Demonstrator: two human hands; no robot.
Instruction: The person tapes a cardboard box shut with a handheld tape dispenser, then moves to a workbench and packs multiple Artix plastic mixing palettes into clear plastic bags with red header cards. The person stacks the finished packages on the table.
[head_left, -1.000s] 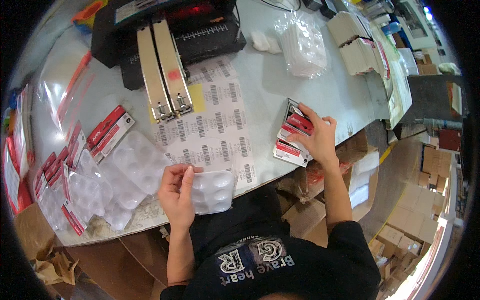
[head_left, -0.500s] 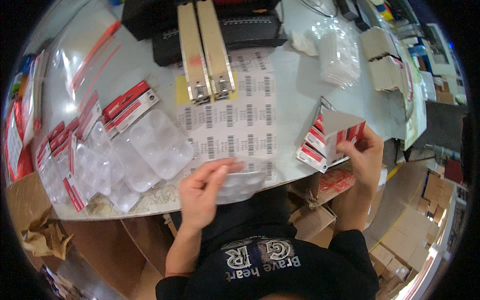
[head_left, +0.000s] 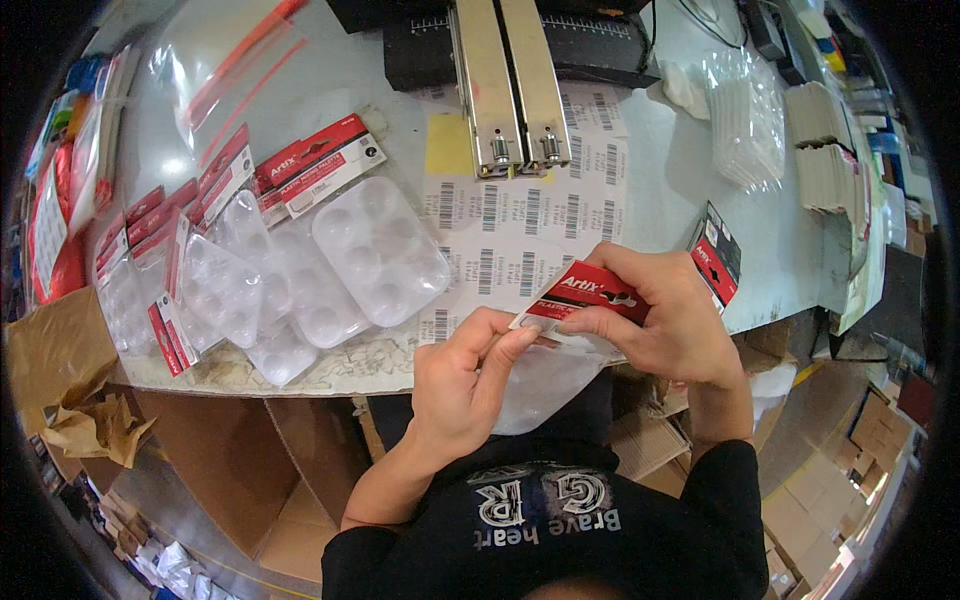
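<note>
Just over the table's front edge, both my hands meet on one piece. My right hand [head_left: 672, 315] pinches a folded red and white header card [head_left: 590, 288] between thumb and fingers. The card sits at the upper edge of a translucent white plastic paint palette [head_left: 548, 388]. My left hand [head_left: 455, 385] is closed on the same edge, its thumb and index finger at the card's left end. Another red and black header card [head_left: 713, 258] lies on the table beyond my right hand. To the left is a pile of carded palettes [head_left: 380, 250].
A black machine with two metal stapler-like arms [head_left: 512, 90] stands at the back, over barcode label sheets [head_left: 530, 215]. Clear bagged plastic pieces [head_left: 745, 125] and card stacks [head_left: 825, 118] are at the right. Open cardboard boxes [head_left: 215, 460] stand below the front edge.
My right hand has brought a header card from the right to the palette's edge. My left hand's palette now meets that card. The view has shifted, so the table appears further right.
</note>
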